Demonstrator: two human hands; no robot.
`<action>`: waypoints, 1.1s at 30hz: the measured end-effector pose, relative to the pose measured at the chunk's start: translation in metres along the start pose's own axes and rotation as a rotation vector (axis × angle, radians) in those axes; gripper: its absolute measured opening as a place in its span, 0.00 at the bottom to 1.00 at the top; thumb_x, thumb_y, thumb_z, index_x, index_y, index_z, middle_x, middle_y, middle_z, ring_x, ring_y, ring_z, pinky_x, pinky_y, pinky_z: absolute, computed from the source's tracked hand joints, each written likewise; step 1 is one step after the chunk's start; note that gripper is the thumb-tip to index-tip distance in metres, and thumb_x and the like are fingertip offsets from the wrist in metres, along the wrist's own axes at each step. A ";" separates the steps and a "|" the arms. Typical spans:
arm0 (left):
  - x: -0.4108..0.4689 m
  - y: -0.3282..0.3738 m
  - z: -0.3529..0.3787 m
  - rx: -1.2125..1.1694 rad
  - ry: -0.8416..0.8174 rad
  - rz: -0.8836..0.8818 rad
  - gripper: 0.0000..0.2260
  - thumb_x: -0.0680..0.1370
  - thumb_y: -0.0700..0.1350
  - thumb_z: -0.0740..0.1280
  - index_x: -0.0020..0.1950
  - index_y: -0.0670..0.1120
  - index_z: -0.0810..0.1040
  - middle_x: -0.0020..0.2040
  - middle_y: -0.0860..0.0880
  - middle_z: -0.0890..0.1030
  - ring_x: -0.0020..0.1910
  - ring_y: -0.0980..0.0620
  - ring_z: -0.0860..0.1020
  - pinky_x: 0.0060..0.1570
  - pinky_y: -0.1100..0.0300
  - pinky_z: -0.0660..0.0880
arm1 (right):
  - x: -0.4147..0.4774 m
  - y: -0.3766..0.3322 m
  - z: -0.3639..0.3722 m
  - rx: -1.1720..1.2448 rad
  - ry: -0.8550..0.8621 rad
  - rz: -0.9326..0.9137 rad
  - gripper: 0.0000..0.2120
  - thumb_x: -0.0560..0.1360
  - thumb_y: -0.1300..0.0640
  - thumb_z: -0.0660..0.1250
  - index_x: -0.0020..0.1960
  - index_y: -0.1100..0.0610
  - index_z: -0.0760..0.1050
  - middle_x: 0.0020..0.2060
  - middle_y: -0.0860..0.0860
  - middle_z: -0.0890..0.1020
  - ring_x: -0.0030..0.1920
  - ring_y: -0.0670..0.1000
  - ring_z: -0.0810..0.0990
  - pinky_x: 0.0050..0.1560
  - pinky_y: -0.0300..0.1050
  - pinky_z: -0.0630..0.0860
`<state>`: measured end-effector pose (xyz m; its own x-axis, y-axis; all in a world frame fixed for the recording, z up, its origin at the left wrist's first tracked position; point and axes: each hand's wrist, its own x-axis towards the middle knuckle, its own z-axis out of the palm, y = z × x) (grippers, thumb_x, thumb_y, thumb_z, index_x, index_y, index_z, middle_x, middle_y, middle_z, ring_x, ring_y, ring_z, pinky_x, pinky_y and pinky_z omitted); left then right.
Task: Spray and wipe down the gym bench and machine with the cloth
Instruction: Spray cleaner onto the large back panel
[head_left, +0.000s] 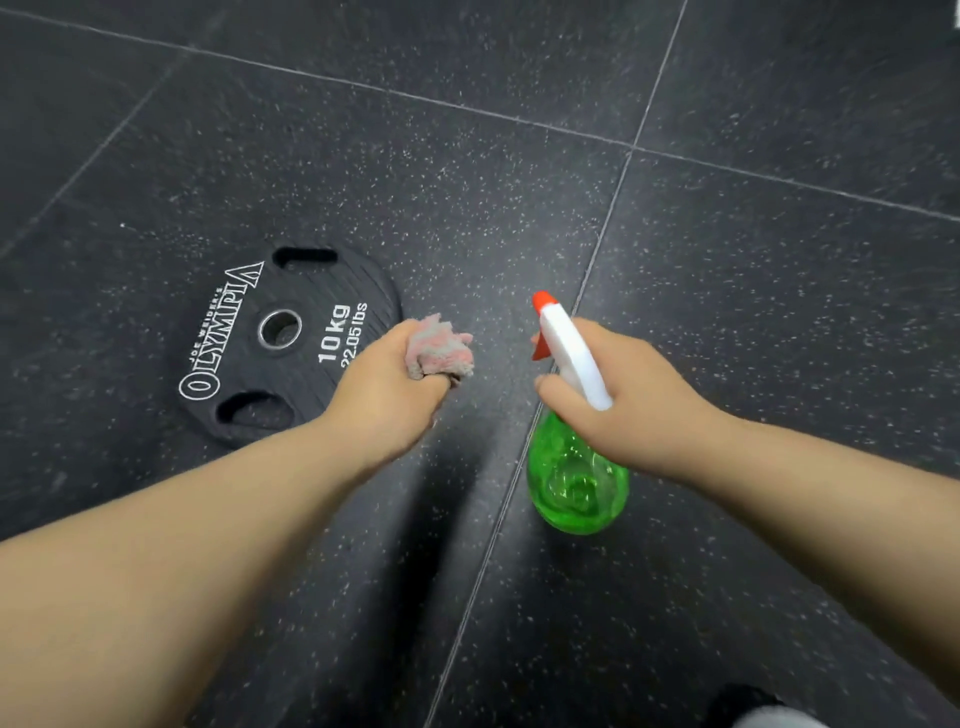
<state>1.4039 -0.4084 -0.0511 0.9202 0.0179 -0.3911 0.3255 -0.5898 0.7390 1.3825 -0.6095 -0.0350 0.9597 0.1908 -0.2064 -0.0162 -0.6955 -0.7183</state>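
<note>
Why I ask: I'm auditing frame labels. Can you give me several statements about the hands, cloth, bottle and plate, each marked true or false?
1. The left hand grips the cloth. True.
2. The right hand holds a blue container. False: the bottle it holds is green.
3. The plate is marked 10kg. True.
4. The plate stands on its edge. False: it lies flat on the floor.
5. The bottle's nozzle is red. True.
</note>
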 end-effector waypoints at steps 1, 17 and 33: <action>0.002 -0.004 0.001 0.004 0.005 0.016 0.19 0.75 0.38 0.66 0.60 0.58 0.75 0.51 0.59 0.82 0.35 0.63 0.73 0.47 0.64 0.73 | 0.003 0.001 0.006 -0.011 0.005 -0.024 0.10 0.77 0.51 0.64 0.56 0.52 0.74 0.44 0.48 0.81 0.46 0.54 0.78 0.51 0.49 0.76; -0.098 0.040 -0.061 -0.069 0.114 0.217 0.15 0.73 0.37 0.67 0.51 0.58 0.77 0.46 0.59 0.83 0.35 0.63 0.75 0.43 0.62 0.71 | -0.061 -0.074 -0.023 -0.030 0.225 -0.200 0.11 0.76 0.52 0.64 0.55 0.58 0.75 0.47 0.52 0.83 0.49 0.56 0.79 0.53 0.53 0.75; -0.481 0.139 -0.286 -0.163 0.598 0.568 0.17 0.71 0.34 0.69 0.55 0.51 0.83 0.49 0.58 0.85 0.47 0.62 0.81 0.47 0.65 0.76 | -0.289 -0.415 -0.080 0.466 0.409 -0.793 0.08 0.73 0.58 0.66 0.45 0.62 0.79 0.36 0.56 0.78 0.35 0.52 0.73 0.39 0.48 0.70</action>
<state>1.0690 -0.2678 0.3970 0.8989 0.2053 0.3870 -0.2371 -0.5150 0.8238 1.1346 -0.4319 0.3759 0.7625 0.1672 0.6251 0.6447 -0.1140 -0.7559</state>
